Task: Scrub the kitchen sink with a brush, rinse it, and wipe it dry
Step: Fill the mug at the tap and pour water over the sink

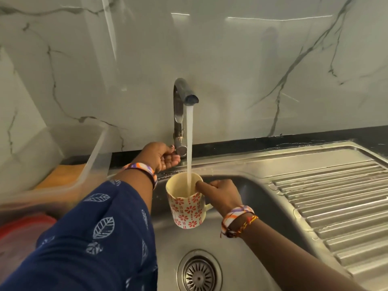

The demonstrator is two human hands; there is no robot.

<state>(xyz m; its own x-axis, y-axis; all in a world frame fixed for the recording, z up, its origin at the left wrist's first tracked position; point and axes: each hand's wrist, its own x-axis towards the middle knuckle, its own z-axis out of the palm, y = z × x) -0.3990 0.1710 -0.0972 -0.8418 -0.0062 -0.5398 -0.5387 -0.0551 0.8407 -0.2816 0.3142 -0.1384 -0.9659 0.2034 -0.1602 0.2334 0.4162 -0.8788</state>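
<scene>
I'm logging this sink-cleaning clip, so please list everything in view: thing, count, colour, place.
Patterned ceramic mug: one, cream with red flowers, under the stream over the basin.
Chrome tap: one, silver, behind the basin, running.
Stainless steel sink: one, grey, ribbed drainboard at right.
Round drain strainer: one, metal, basin floor.
Clear plastic tub: one, blurred, left counter.
Marble wall: white, grey veins.
Left hand: at the tap's lever.
Right hand: grips the mug's handle.

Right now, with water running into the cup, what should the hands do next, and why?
Probably keep the mug under the stream a moment longer. The right hand holds it at the handle, the left hand is at the tap lever, ready to shut it.
</scene>
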